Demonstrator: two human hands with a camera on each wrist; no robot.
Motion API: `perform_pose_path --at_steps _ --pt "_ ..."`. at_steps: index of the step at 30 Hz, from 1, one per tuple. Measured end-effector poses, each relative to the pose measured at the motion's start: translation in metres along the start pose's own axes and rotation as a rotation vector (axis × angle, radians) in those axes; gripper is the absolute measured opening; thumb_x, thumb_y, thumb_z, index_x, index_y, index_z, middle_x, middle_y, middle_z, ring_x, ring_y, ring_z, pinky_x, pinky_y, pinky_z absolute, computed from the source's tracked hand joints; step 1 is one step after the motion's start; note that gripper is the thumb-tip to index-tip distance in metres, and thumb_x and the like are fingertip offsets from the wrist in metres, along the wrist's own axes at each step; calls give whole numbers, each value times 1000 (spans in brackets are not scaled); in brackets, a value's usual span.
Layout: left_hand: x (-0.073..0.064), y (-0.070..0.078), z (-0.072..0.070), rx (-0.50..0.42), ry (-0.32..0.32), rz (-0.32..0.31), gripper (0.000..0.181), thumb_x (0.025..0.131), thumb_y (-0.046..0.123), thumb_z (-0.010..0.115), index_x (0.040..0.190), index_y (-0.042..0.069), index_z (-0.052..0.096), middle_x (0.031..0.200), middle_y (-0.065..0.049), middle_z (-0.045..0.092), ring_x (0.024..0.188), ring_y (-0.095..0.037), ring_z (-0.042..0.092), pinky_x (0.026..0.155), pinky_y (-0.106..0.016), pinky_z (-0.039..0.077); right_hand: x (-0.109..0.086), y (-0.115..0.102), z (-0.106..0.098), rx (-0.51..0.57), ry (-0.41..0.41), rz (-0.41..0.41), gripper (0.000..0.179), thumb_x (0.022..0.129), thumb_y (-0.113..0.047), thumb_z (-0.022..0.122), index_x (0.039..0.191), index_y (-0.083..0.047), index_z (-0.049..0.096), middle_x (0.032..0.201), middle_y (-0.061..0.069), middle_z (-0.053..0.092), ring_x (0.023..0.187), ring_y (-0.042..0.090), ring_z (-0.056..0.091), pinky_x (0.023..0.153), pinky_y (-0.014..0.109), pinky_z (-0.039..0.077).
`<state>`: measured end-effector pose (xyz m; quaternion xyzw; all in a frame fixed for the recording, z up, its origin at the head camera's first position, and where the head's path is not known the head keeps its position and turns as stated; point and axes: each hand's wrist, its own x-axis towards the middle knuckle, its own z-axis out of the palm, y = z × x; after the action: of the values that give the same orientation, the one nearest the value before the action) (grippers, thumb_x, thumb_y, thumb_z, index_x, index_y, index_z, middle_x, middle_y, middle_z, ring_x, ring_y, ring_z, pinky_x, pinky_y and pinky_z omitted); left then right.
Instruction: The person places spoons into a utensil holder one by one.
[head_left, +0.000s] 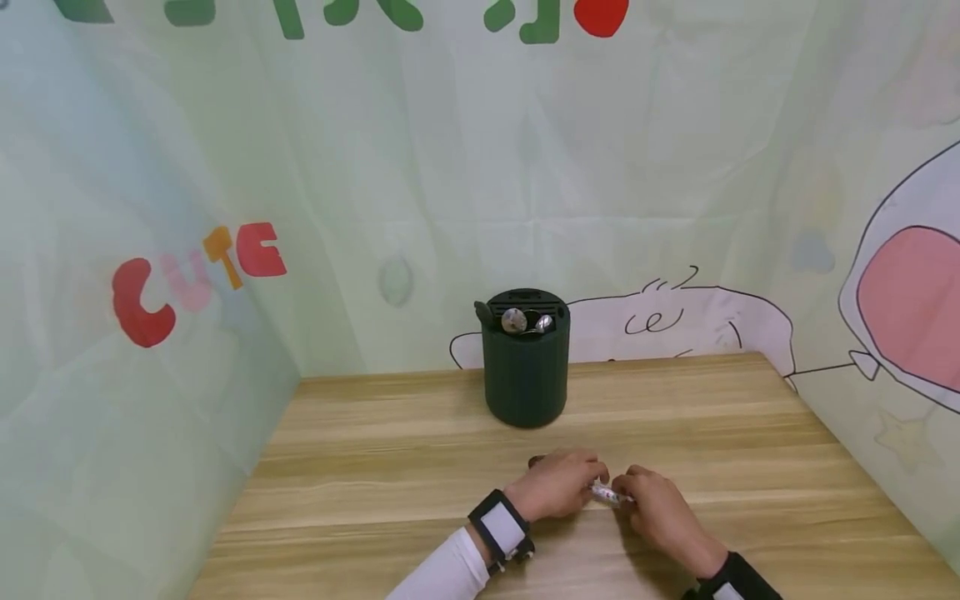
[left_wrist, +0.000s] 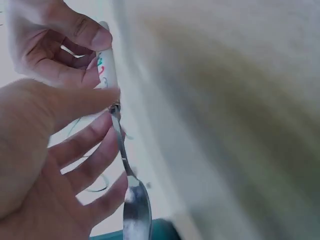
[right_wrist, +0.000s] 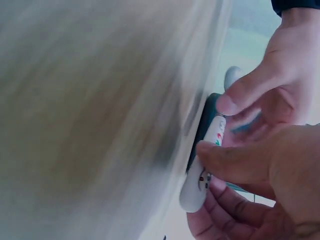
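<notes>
A spoon with a shiny metal bowl (left_wrist: 136, 210) and a white printed handle (right_wrist: 192, 192) is held low over the wooden table. My left hand (head_left: 558, 483) pinches it between thumb and fingers where the handle meets the metal neck. My right hand (head_left: 663, 508) grips the handle's end, thumb on one side and fingers on the other. Between the two hands, the printed handle (head_left: 606, 493) shows in the head view. The bowl points left, mostly covered there by the left hand.
Behind the hands stands a dark green cylindrical utensil holder (head_left: 527, 375) with a black slotted top. Rounded metal utensil ends (head_left: 514, 321) show in its opening. The wooden table (head_left: 390, 483) meets a printed cloth backdrop (head_left: 420, 167) at its back and sides.
</notes>
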<state>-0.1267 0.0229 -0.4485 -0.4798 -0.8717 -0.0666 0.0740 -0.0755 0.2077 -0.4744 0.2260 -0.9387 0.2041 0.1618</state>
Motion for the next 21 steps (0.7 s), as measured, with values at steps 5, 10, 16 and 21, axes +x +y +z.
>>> perform_pose_path --at_steps 5,10,16,21 --pt "-5 -11 -30 -64 274 -65 44 84 29 65 125 20 50 128 4 48 121 -12 36 103 -35 30 5 -2 -6 50 99 14 28 61 7 71 78 -14 65 71 -10 50 62 5 48 54 28 47" --pt "-14 -22 -61 -306 628 -161 67 81 23 67 138 18 32 138 1 39 126 -12 31 101 -39 34 9 -11 -18 198 135 108 23 69 0 75 84 -15 67 74 -12 53 65 3 50 56 27 48" --pt "-27 -20 -77 -668 831 -193 83 80 12 70 143 11 16 142 -12 34 129 -23 30 100 -51 33 13 -24 -26 354 205 115 24 73 0 73 92 -15 67 79 -11 57 69 4 54 59 29 51" --pt "-36 -5 -91 -1020 772 -191 84 82 6 66 144 9 9 143 -21 27 127 -33 33 96 -57 35 18 -36 -28 500 254 113 25 75 1 71 94 -16 66 86 -8 62 75 8 59 67 32 54"
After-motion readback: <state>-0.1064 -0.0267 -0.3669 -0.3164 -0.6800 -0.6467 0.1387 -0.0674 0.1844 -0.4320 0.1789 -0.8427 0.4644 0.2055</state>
